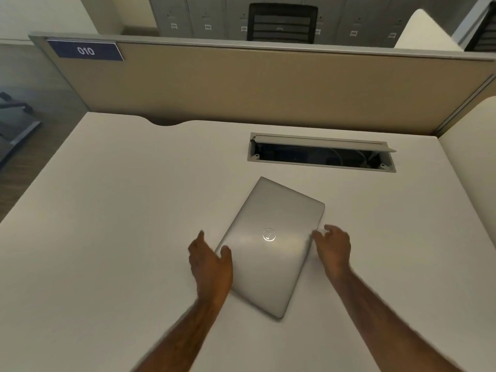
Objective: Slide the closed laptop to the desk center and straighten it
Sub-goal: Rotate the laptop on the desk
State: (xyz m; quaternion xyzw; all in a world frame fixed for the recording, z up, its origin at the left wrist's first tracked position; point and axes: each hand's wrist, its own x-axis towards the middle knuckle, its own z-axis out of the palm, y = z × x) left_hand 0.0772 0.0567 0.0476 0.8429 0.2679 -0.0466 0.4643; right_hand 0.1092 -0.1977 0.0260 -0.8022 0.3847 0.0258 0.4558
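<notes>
A closed silver laptop (271, 245) with a round logo lies flat on the white desk (107, 237), turned at an angle so one corner points toward the far side and one toward me. My left hand (209, 267) rests against its left corner, thumb on the lid and fingers spread along the edge. At the laptop's right edge my right hand (334, 249) touches the side with curled, parted fingers. Neither hand lifts it; both press at its sides.
An open cable tray (322, 153) is cut into the desk just beyond the laptop. A beige partition (268, 87) with a "010" label (86, 51) closes the far side. A curved notch (166, 122) sits in the back edge. A black chair (281, 22) stands behind.
</notes>
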